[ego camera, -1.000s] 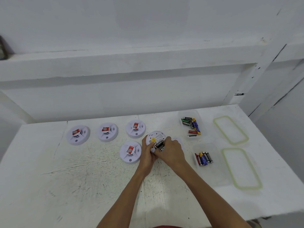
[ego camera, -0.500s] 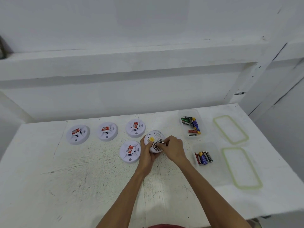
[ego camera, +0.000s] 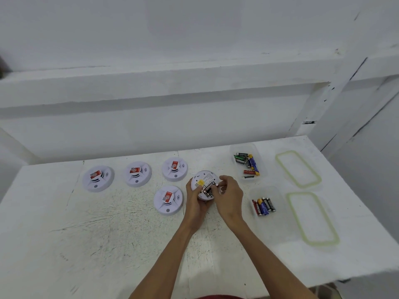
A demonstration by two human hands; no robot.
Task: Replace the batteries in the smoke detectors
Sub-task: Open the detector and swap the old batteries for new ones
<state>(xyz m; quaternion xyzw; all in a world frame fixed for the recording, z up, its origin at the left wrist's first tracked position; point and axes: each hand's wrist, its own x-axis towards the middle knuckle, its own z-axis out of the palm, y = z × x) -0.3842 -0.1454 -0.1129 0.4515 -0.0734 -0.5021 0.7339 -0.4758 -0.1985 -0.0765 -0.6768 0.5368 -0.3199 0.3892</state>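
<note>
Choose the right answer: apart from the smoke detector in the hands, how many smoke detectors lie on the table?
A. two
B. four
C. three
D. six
B: three detectors lie in the back row, the left detector, the middle detector and the right detector, and a front detector lies nearer; the held detector, its battery showing, makes a fifth.

head-worn, looking down, table [ego camera: 108, 244] near

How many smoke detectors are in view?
5. Back row: left detector, middle detector, right detector. Front detector. Held detector, underside up, in left hand; right hand pinches its battery.
</note>
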